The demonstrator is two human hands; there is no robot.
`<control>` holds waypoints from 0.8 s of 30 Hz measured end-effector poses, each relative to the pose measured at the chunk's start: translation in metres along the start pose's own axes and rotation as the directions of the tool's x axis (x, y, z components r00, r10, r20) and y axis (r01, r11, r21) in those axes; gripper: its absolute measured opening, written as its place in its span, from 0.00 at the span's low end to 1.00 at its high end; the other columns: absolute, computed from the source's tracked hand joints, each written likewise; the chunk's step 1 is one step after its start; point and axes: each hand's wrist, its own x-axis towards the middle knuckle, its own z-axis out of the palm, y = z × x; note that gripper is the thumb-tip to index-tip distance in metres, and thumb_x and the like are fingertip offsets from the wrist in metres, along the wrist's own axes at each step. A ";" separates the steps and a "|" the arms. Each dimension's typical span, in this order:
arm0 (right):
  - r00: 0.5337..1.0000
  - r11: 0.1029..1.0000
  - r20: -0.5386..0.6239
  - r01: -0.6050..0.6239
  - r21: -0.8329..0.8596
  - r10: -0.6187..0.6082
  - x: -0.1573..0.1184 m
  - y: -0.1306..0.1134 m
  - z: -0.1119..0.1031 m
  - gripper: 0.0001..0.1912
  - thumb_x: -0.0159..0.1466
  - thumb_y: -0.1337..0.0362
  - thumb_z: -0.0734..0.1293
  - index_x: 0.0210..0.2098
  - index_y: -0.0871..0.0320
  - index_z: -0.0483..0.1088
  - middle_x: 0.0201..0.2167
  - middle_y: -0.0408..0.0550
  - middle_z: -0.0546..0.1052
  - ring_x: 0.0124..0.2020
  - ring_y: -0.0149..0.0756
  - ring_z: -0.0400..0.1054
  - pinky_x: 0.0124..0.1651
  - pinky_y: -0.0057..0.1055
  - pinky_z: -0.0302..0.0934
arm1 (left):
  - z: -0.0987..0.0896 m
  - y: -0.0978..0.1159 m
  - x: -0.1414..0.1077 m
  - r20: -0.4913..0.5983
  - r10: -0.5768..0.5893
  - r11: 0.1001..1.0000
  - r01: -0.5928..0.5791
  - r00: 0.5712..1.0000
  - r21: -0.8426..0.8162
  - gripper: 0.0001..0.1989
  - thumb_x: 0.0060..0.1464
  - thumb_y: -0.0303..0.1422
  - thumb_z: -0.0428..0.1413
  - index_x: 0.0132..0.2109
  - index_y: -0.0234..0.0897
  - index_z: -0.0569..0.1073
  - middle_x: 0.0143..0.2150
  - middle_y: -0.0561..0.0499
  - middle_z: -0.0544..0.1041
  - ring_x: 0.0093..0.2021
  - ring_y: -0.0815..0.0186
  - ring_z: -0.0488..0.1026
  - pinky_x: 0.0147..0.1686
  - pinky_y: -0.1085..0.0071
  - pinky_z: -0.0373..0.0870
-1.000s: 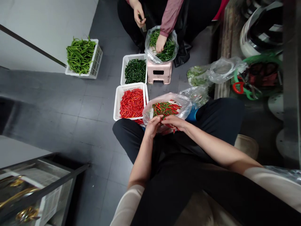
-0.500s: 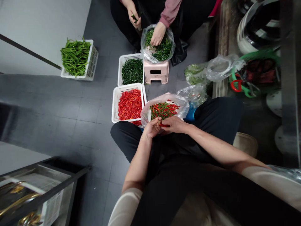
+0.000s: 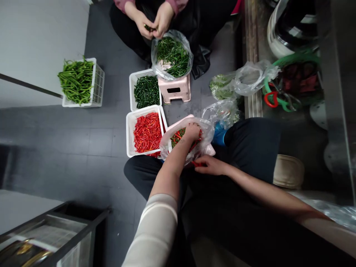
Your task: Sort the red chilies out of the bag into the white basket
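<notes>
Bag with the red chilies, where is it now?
Head view, near centre: the plastic bag sits right of the red chili basket, with the left hand inside.

Red chillies (image 3: 177, 138) inside translucent bag (image 3: 207, 134)

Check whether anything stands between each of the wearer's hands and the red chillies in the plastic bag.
Nothing visible blocks the left hand, which reaches through the open mouth of the plastic bag to the red chillies. The right hand, holding a red chilli outside, has the bag's near side in between.

Gray tiled floor (image 3: 125, 189), white baskets (image 3: 99, 87), pink stool (image 3: 184, 87)
</notes>
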 end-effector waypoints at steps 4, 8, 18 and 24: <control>1.000 0.999 -0.007 0.000 0.033 0.001 -0.002 -0.001 -0.002 0.16 0.60 0.55 0.60 0.22 0.58 0.57 0.19 0.38 0.55 0.21 0.26 0.49 0.23 0.24 0.44 | 0.003 -0.015 0.003 0.179 0.113 0.866 -0.185 0.977 0.464 0.06 0.42 0.23 0.57 0.32 0.29 0.73 0.44 0.32 0.69 0.54 0.43 0.59 0.55 0.52 0.49; 0.999 0.976 -0.018 -0.031 0.216 0.036 0.000 -0.007 -0.007 0.14 0.59 0.56 0.60 0.24 0.59 0.59 0.18 0.38 0.60 0.20 0.26 0.54 0.22 0.24 0.47 | -0.001 -0.025 -0.012 0.295 0.169 0.714 -0.323 0.940 0.621 0.10 0.46 0.25 0.55 0.38 0.28 0.72 0.44 0.32 0.70 0.50 0.45 0.63 0.52 0.53 0.54; 0.886 0.862 -0.358 -0.086 0.500 0.296 0.001 -0.001 0.003 0.06 0.52 0.64 0.63 0.27 0.59 0.61 0.15 0.36 0.62 0.16 0.24 0.55 0.16 0.20 0.44 | -0.041 -0.009 -0.097 0.133 0.291 0.546 -0.279 0.947 0.790 0.13 0.53 0.23 0.46 0.46 0.32 0.66 0.43 0.39 0.70 0.49 0.56 0.65 0.53 0.57 0.58; 0.823 0.854 -0.414 -0.155 0.496 0.389 0.026 0.004 0.009 0.13 0.52 0.58 0.67 0.33 0.59 0.66 0.13 0.35 0.62 0.13 0.24 0.52 0.14 0.21 0.42 | -0.056 -0.027 -0.141 -0.106 0.270 0.764 -0.146 0.957 0.629 0.14 0.56 0.27 0.46 0.50 0.34 0.65 0.46 0.40 0.70 0.47 0.57 0.68 0.47 0.61 0.65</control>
